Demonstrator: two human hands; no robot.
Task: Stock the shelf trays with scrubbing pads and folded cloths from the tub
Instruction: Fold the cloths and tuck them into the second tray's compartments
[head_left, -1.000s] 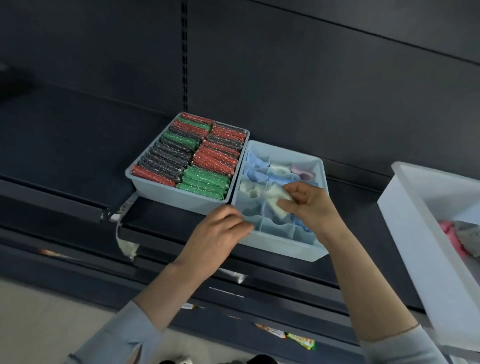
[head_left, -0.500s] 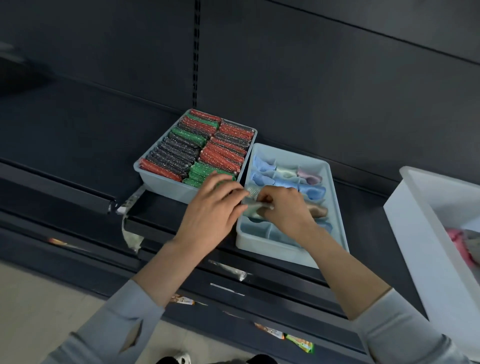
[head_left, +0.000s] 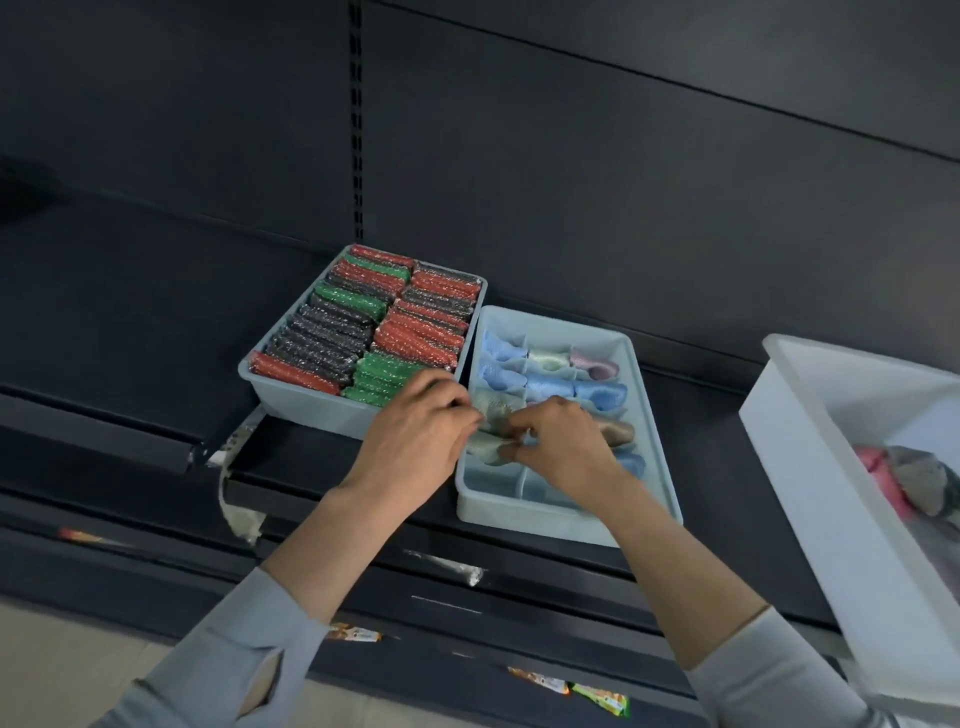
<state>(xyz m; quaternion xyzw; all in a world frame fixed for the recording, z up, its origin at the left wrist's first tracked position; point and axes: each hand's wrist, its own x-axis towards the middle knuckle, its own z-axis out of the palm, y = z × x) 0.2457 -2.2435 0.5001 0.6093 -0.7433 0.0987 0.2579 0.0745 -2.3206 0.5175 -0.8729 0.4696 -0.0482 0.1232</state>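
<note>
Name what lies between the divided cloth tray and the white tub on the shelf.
In the head view, only bare dark shelf separates the divided cloth tray from the white tub.

No text, brand or number can be read anywhere. The small colourful label strips (head_left: 569, 687) on the lower shelf edge, at the bottom centre of the frame, carry print, but it is too small and blurred to make out.

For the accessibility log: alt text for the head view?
Both hands, left and right, pinch a folded cloth over the divided tray on a dark shelf. A pad tray sits left, a white tub right.
</note>
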